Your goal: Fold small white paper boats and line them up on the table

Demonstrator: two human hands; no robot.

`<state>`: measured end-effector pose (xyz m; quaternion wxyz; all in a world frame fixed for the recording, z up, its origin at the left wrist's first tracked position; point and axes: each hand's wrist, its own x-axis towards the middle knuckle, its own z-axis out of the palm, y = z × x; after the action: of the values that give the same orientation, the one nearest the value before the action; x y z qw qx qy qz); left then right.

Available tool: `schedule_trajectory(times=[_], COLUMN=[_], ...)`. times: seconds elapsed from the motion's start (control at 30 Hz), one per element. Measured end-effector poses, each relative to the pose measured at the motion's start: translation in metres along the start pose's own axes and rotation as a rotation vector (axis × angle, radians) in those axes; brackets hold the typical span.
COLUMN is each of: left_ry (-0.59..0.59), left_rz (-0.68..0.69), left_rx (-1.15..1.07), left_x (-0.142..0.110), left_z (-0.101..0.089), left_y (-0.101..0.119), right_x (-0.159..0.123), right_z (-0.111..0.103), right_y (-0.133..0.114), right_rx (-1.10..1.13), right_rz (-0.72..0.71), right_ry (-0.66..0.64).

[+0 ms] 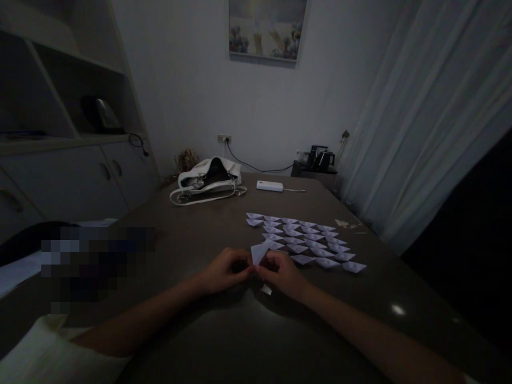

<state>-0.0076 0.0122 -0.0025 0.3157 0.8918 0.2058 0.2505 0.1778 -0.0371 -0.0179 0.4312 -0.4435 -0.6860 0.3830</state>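
Note:
Between my two hands, a piece of folded white paper stands up as a pointed shape above the table. My left hand pinches its lower left side with thumb and fingertips. From the other side, my right hand grips the lower right corner, and the two thumbs nearly meet. Just beyond my right hand lie several small folded paper boats in rows. A small pale scrap shows on the table below my hands; I cannot tell what it is.
A white handbag sits at the table's far left. To its right lies a white power bank with a short cable. Pale scraps lie near the right edge of the dark table. A blurred-out patch covers the left side.

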Motion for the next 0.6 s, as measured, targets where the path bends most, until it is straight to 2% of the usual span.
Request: schedule_trajectory(times=[0.33,0.6], left_ry=[-0.012,0.151], left_rz=[-0.061,-0.109], left_rx=[-0.077,-0.213], left_x=[0.001,0.002], left_z=[-0.002,-0.005], left_y=[0.003,0.003], right_x=[0.0,-0.004], right_z=[0.0,0.003], right_y=[0.001,-0.006], right_rx=[-0.004,-0.166], right_rz=[0.008,-0.038], right_ry=[-0.003,-0.16])
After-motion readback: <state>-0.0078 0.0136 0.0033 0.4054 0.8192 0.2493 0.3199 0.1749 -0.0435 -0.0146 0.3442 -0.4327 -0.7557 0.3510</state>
